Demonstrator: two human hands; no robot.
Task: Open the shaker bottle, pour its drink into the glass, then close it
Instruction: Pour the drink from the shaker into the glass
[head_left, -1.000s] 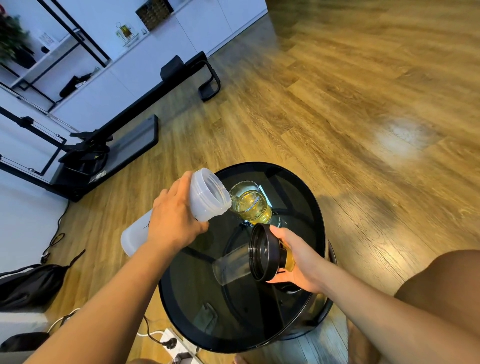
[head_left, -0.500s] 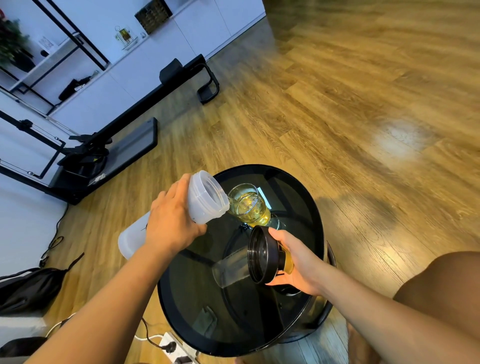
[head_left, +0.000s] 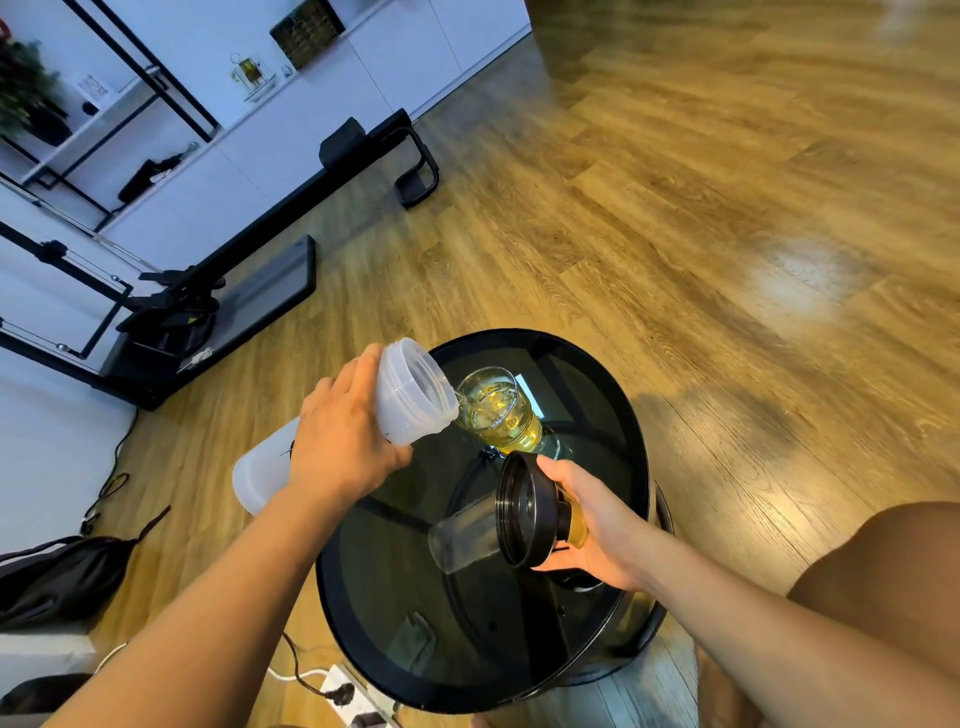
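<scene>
While the left hand (head_left: 343, 441) grips the tilted shaker bottle (head_left: 405, 395), its mouth at the rim of the glass (head_left: 501, 415) on the worktop (head_left: 618, 395), pouring is underway. Right hand (head_left: 592, 525) clasps the black lid (head_left: 524, 509). Next, I judge: right the bottle and screw the lid on.

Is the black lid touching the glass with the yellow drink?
Apart. In the head view the black lid is held in the right hand, with dark table showing between it and the glass.
</scene>
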